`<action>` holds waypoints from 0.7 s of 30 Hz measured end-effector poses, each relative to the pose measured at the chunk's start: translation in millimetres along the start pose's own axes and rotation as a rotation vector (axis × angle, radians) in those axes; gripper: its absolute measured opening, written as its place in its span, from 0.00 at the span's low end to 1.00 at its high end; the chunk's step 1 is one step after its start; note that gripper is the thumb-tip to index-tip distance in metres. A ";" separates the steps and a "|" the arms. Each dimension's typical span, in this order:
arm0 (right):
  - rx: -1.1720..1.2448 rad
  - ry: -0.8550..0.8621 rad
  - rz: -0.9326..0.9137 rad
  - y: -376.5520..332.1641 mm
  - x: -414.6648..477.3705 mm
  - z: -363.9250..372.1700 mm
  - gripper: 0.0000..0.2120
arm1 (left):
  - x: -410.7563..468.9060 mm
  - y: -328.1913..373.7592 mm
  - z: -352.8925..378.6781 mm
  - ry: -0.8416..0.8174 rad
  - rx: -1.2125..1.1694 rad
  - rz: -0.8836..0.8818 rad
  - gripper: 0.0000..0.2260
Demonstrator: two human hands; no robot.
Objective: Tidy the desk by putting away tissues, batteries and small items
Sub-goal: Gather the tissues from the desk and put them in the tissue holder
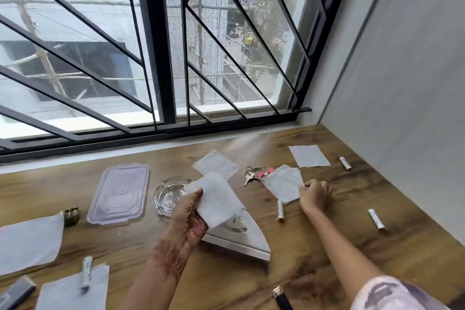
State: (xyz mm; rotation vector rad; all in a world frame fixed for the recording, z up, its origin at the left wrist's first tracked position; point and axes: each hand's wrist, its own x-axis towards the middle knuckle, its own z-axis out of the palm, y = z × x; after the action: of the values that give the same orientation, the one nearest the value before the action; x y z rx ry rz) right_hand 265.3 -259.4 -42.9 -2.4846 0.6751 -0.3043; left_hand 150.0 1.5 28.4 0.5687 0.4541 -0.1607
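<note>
Just then the left hand (pixel 191 211), patterned with henna, gripped a white tissue (pixel 216 199), holding it up over a white wedge-shaped object (pixel 239 239) that lay near the middle of the wooden counter (pixel 327 254). The right hand (pixel 313 195) pinched the near corner of a second tissue (pixel 283 184), which lay on the counter with its far corner touching a bunch of keys (pixel 253 174). One battery (pixel 280 211) lay just left of that hand. A second battery (pixel 376 219) sat well apart to the right. A third battery (pixel 345 163) lay farther off, beside a flat tissue (pixel 309 156). Another tissue (pixel 216 163) lay beyond the held one. Left of the left hand stood a glass ashtray (pixel 166 199), then a clear plastic lid (pixel 119 194). At the near left lay a large tissue (pixel 30 241) and a nearer tissue (pixel 73 289), with a fourth battery (pixel 86 272) resting across the far edge of the nearer one.
</note>
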 end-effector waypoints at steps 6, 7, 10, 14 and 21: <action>0.317 0.008 0.080 -16.4 -6.0 -5.7 0.02 | 1.7 -0.1 -0.9 0.026 -0.011 -0.005 0.10; 0.442 -0.009 0.126 -22.1 -8.6 -10.2 0.02 | 1.5 -0.2 -0.3 0.034 -0.009 0.007 0.10; 0.652 -0.045 0.091 -41.3 -19.9 -26.4 0.01 | 0.5 -1.6 0.5 0.031 0.001 0.030 0.10; 0.627 -0.048 -0.198 -69.3 -47.1 -43.4 0.01 | 0.2 -5.6 4.1 0.035 -0.025 0.026 0.10; 0.370 -0.023 -0.976 -99.3 -116.6 -41.8 0.08 | 7.8 -12.2 10.7 0.022 -0.028 -0.018 0.11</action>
State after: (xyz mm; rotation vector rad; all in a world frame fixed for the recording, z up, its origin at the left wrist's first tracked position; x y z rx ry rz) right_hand 191.7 -144.7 38.5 -2.2555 -0.6110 -0.6695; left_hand 157.6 -14.7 27.0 0.5398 0.4822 -0.1655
